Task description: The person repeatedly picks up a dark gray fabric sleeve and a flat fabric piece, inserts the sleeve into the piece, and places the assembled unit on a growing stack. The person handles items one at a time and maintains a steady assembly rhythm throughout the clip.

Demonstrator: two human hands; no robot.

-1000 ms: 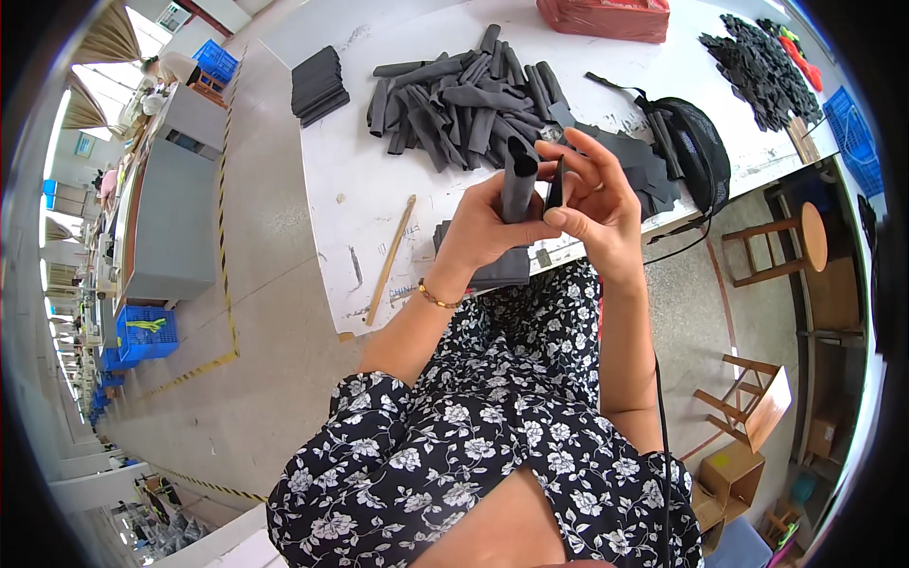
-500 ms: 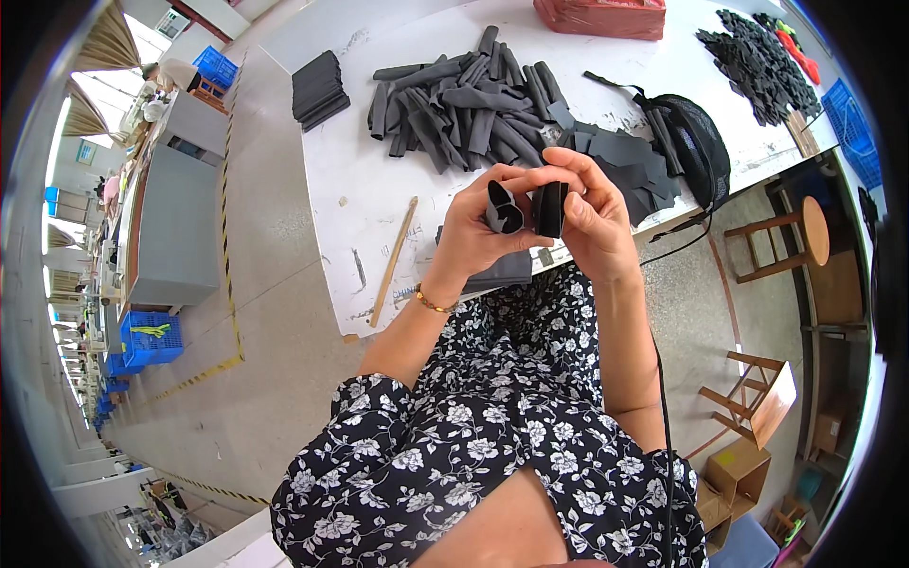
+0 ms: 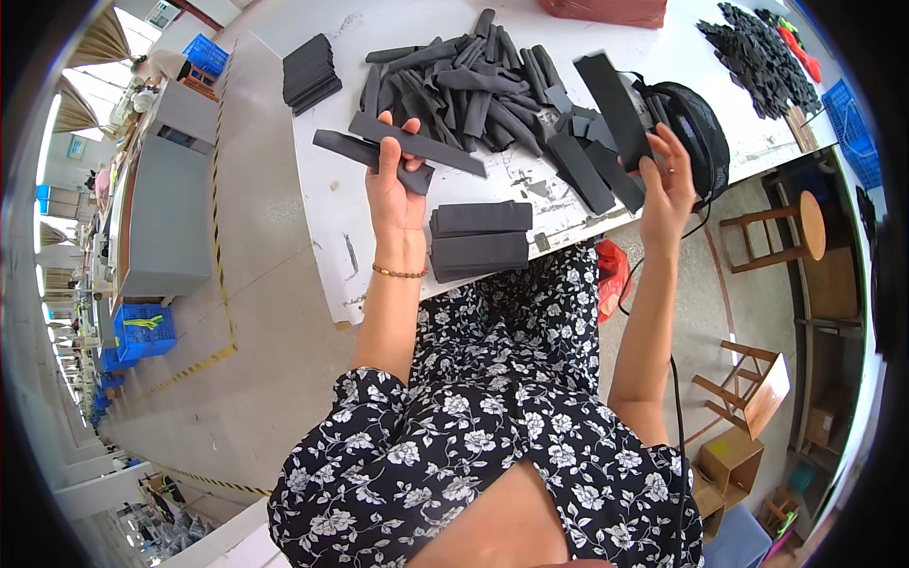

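A flat, dark-grey, fabric-like strip (image 3: 611,106) is pinched in the right hand (image 3: 668,180), kinda slanted far-left to near-right, well right of two long dark-grey strips (image 3: 447,155) gripped by the left hand (image 3: 396,194) over the white counter (image 3: 663,59).

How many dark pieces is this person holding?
3 that I can see: an upper piece and a lower piece in the left hand, and a third piece in the right hand. More may be hidden behind them.
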